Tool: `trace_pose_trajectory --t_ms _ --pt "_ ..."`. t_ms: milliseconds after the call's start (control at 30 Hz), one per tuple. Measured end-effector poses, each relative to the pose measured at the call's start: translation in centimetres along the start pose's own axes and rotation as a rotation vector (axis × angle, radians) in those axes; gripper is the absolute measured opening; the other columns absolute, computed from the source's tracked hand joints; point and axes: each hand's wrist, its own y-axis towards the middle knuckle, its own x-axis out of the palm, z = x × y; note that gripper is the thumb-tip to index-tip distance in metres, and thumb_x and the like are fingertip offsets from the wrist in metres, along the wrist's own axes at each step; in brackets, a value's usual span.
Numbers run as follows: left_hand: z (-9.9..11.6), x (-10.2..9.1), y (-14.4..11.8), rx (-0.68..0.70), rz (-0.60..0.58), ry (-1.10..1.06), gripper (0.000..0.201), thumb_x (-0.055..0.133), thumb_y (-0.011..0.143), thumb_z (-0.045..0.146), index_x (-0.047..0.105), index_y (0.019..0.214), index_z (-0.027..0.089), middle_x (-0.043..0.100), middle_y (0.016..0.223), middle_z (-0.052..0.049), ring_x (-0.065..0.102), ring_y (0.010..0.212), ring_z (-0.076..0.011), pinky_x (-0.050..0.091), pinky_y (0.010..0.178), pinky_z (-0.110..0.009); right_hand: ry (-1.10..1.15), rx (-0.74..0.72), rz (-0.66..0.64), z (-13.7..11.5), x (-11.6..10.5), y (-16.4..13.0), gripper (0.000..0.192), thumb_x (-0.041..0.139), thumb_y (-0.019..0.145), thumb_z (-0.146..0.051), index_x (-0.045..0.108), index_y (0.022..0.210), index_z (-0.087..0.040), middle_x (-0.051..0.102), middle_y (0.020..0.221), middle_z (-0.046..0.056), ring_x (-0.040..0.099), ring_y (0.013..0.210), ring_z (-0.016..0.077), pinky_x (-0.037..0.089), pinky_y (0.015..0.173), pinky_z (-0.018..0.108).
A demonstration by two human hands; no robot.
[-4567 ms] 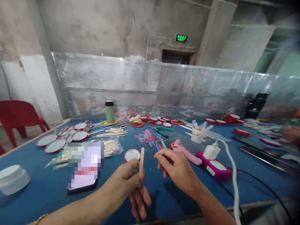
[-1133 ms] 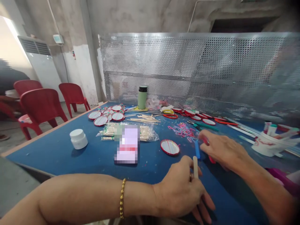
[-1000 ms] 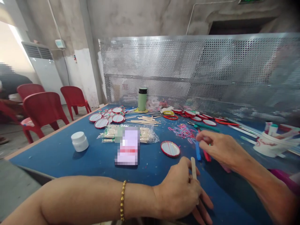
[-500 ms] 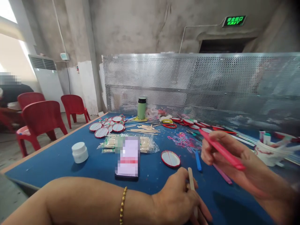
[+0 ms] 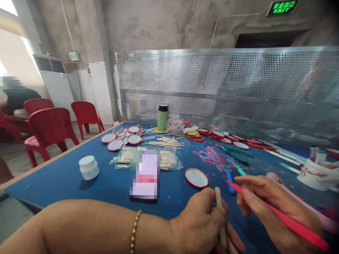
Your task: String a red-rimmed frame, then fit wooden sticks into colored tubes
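Note:
My left hand (image 5: 194,222) is low in the middle, its fingers closed around a narrow wooden craft stick (image 5: 218,198) that stands up out of the grip. To its right, my right hand (image 5: 284,197) grips a pinkish-red pen-like tool (image 5: 293,223) with a thin tip pointing left toward the stick. The tip and the stick are apart. Just beyond my left hand lies a round, red-rimmed disc (image 5: 196,178) with thin lines across its pale face. A blue stick-shaped tool (image 5: 230,181) lies close to the pen's tip.
A phone (image 5: 145,176) lies by packs of wooden sticks (image 5: 169,159), with a white jar (image 5: 89,167) to the left. Behind are red-rimmed discs (image 5: 115,144), loose sticks (image 5: 166,141), a green bottle (image 5: 162,118), pink strands (image 5: 209,157), pliers (image 5: 235,154) and a white cup (image 5: 316,174).
My right hand has moved down and to the right with the pen-like tool, whose thin tip now shows at the left. My left hand still holds the stick. The view has shifted slightly.

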Motion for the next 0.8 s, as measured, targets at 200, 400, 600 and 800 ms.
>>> trace_pose_trajectory --t_ms 200,400,600,800 --pt "1.0 -0.5 0.0 0.108 0.106 0.011 0.024 0.045 0.094 0.039 0.035 0.101 0.018 0.058 0.068 0.0 0.061 0.048 -0.0136 0.052 0.042 -0.024 -0.022 -0.02 -0.023 -0.8 -0.2 0.0 0.024 0.058 0.087 -0.045 0.072 0.097 -0.029 0.072 0.075 0.001 0.071 0.07 0.02 0.058 0.066 0.031" --pt "1.1 -0.6 -0.5 0.104 0.045 -0.017 0.037 0.05 0.091 0.05 0.035 0.104 0.019 0.061 0.065 -0.001 0.063 0.047 -0.0152 0.051 0.04 -0.023 0.08 0.092 0.0 -2.0 -0.5 -0.3 0.026 0.061 0.087 -0.046 0.072 0.098 -0.025 0.071 0.066 0.001 0.073 0.072 0.02 0.057 0.062 0.027" --pt "0.9 0.7 -1.8 0.051 0.01 -0.018 0.047 0.053 0.087 0.062 0.043 0.096 0.017 0.063 0.069 -0.003 0.065 0.051 -0.0139 0.052 0.042 -0.021 0.105 0.135 0.11 -4.2 0.1 -3.1 0.024 0.062 0.088 -0.043 0.073 0.092 -0.022 0.072 0.068 0.001 0.069 0.059 0.0162 0.057 0.057 0.024" --pt "1.8 0.8 -1.9 0.005 0.116 0.107 0.035 0.056 0.086 0.047 0.056 0.084 0.013 0.063 0.07 -0.004 0.061 0.051 -0.0111 0.05 0.042 -0.019 -0.082 0.007 0.255 -4.5 0.5 -4.1 0.022 0.059 0.09 -0.04 0.073 0.089 -0.023 0.073 0.073 0.003 0.068 0.061 0.0167 0.057 0.065 0.027"
